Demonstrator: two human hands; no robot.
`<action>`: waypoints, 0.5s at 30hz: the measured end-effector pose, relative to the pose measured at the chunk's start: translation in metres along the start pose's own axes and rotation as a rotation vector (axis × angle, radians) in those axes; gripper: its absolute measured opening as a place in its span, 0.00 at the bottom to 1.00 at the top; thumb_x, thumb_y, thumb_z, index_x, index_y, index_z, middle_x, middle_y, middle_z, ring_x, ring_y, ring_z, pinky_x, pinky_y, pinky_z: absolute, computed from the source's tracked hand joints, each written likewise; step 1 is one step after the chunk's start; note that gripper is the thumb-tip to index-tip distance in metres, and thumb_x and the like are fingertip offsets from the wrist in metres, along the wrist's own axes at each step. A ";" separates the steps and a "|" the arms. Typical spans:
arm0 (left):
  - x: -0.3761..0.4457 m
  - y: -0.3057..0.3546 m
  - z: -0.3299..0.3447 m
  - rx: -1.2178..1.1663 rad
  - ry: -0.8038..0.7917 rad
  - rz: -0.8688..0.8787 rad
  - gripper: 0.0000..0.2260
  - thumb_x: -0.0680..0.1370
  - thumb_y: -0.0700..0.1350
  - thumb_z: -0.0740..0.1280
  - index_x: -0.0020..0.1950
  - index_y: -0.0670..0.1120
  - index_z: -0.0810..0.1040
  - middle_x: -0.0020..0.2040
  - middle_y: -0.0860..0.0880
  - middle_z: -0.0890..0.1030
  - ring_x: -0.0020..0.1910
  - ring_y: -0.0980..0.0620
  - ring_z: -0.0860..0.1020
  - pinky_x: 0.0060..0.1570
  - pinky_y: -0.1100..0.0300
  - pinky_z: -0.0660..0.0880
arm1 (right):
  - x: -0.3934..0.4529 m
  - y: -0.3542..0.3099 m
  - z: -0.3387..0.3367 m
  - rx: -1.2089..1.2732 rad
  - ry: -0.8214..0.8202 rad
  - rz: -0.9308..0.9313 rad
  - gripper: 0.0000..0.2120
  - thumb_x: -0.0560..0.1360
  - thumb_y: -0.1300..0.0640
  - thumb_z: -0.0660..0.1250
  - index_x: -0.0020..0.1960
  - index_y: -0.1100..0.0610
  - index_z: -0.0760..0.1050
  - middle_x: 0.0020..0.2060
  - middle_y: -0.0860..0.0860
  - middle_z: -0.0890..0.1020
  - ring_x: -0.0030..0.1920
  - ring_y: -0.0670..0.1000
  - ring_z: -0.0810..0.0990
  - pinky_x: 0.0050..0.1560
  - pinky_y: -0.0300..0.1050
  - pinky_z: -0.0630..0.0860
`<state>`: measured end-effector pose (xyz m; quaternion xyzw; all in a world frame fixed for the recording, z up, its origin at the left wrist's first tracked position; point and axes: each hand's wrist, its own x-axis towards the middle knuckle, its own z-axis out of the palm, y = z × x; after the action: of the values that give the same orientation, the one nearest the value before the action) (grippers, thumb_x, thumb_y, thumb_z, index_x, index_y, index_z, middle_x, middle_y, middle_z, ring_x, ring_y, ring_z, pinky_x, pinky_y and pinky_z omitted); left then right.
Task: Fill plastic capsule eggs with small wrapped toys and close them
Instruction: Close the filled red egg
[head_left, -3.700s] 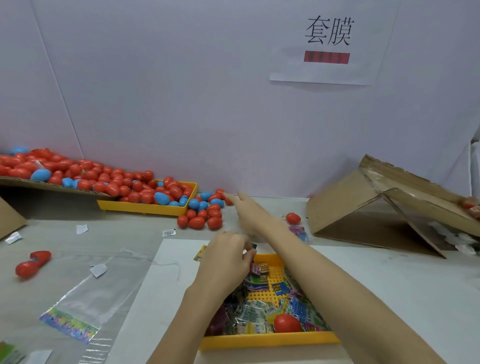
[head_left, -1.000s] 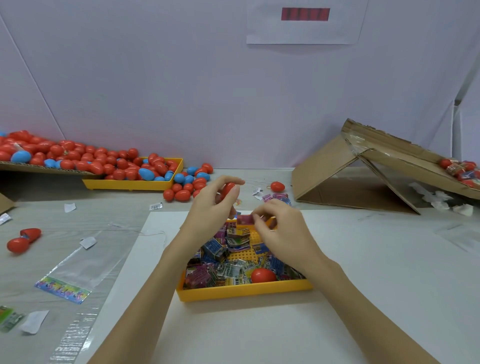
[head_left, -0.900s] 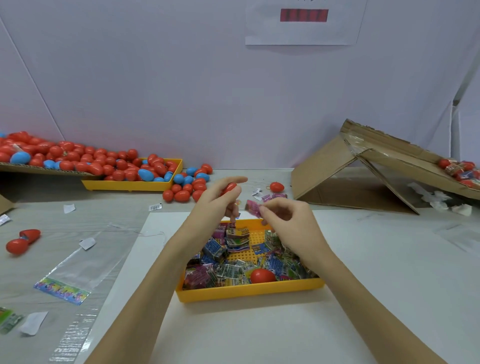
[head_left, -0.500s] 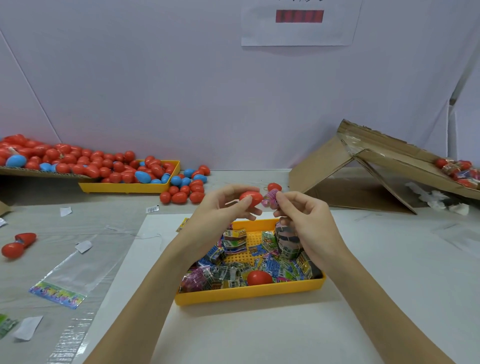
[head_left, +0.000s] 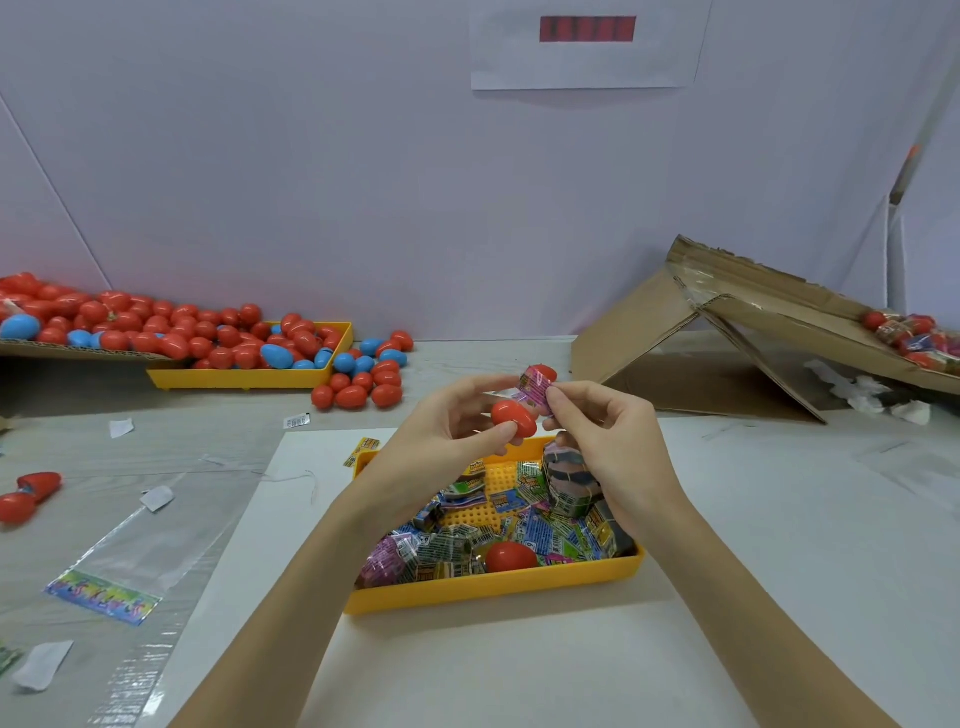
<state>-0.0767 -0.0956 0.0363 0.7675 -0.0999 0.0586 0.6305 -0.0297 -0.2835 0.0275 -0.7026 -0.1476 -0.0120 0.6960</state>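
Observation:
My left hand (head_left: 451, 418) grips a red capsule egg (head_left: 513, 419) between thumb and fingers, above the far edge of a yellow tray (head_left: 493, 592). My right hand (head_left: 605, 441) pinches a small pink wrapped toy (head_left: 535, 391) right beside the egg's top. The tray holds several wrapped toys (head_left: 457, 540) and one closed red egg (head_left: 510, 557). Whether the held egg is open cannot be told.
A second yellow tray (head_left: 249, 376) and cardboard at the back left hold many red and blue eggs (head_left: 171, 332); loose eggs (head_left: 363, 384) lie beside it. A cardboard ramp (head_left: 727, 332) stands at the right. An open red egg (head_left: 28, 496) and clear bags (head_left: 130, 561) lie left.
My right hand picked a pink wrapped toy from the tray and raised it. Both hands rose and came together, bringing the toy against the red egg in my left hand.

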 end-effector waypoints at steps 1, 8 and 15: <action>0.000 0.000 0.000 0.006 0.000 -0.002 0.19 0.81 0.39 0.70 0.72 0.51 0.75 0.58 0.50 0.86 0.55 0.49 0.85 0.55 0.59 0.81 | 0.000 0.000 0.000 -0.002 0.000 0.005 0.09 0.80 0.53 0.70 0.57 0.54 0.85 0.43 0.55 0.87 0.39 0.51 0.82 0.40 0.45 0.84; -0.002 0.004 0.001 0.003 0.031 -0.013 0.17 0.82 0.39 0.68 0.71 0.47 0.77 0.56 0.48 0.86 0.52 0.53 0.85 0.51 0.63 0.80 | -0.001 0.002 0.000 0.055 -0.012 0.104 0.08 0.77 0.48 0.73 0.53 0.50 0.87 0.41 0.53 0.87 0.38 0.50 0.82 0.42 0.53 0.85; 0.000 0.003 0.001 -0.047 0.024 -0.012 0.15 0.83 0.39 0.67 0.69 0.48 0.79 0.50 0.47 0.86 0.45 0.56 0.83 0.51 0.64 0.79 | 0.003 0.003 -0.002 0.301 -0.110 0.267 0.13 0.72 0.48 0.76 0.49 0.57 0.88 0.40 0.53 0.86 0.39 0.46 0.81 0.41 0.38 0.80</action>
<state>-0.0778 -0.0971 0.0389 0.7524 -0.0890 0.0615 0.6498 -0.0261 -0.2845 0.0254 -0.6038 -0.0913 0.1410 0.7793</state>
